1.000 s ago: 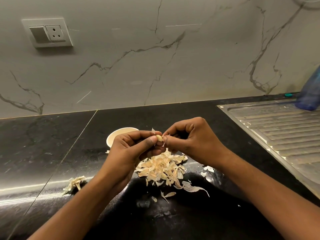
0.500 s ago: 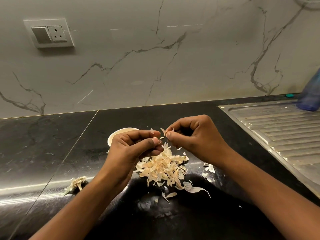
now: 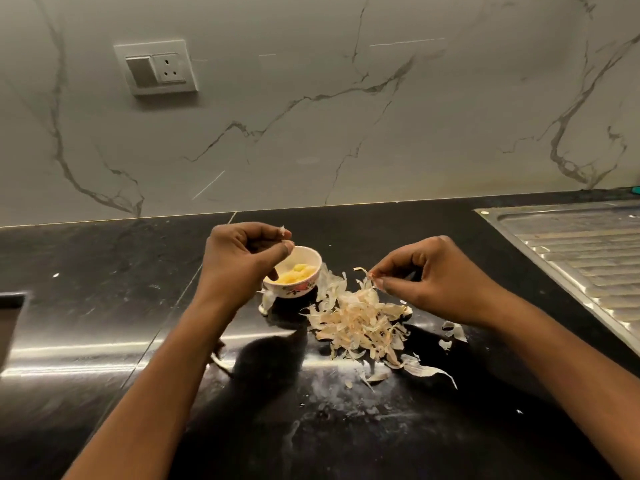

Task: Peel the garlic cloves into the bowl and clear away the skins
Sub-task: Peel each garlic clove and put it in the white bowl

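A small white flowered bowl (image 3: pixel 300 288) stands on the black counter with yellowish peeled garlic cloves (image 3: pixel 298 273) inside. My left hand (image 3: pixel 242 261) hovers over the bowl's left rim, fingers loosely curled, thumb and forefinger slightly apart. No clove shows between them, and a tiny skin scrap clings to the forefinger tip. My right hand (image 3: pixel 429 278) is to the right of the bowl, above the pile of garlic skins (image 3: pixel 360 323). It pinches a thin strip of garlic skin (image 3: pixel 363 270) between thumb and forefinger.
Loose skin pieces (image 3: pixel 427 370) lie in front of and to the right of the pile. A steel sink drainboard (image 3: pixel 581 251) fills the right side. A dark object (image 3: pixel 10 317) sits at the left edge. A wall socket (image 3: pixel 157 67) is on the marble backsplash.
My hands have separated. The left hand moved left and back to over the bowl; the right hand drew away to the right with a skin strip. The clove is no longer visible between the fingers.
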Demonstrator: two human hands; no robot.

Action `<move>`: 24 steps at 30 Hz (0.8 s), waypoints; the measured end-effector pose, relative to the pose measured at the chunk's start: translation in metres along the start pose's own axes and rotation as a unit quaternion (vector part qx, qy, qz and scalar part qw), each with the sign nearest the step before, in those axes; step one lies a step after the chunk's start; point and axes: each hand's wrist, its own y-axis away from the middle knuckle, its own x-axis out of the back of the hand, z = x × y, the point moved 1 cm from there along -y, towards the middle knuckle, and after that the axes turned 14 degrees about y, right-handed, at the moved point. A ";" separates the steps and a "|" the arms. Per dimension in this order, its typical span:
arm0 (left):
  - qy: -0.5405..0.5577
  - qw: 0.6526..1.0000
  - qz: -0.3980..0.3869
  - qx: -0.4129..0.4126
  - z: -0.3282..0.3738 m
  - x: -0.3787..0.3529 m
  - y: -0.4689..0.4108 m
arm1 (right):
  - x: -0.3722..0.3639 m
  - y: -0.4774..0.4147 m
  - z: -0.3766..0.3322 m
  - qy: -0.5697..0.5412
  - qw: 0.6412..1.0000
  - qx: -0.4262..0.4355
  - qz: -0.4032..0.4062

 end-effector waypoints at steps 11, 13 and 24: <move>-0.120 0.992 0.013 0.028 -0.019 0.004 -0.004 | 0.011 -0.002 0.003 -0.063 0.994 -0.032 -0.078; -0.119 0.992 0.003 -0.035 -0.012 -0.004 0.001 | 0.014 -0.002 0.004 -0.066 0.995 -0.025 -0.074; -0.067 0.975 -0.178 -0.110 -0.011 -0.057 0.042 | 0.050 0.008 0.023 0.004 0.964 -0.076 -0.255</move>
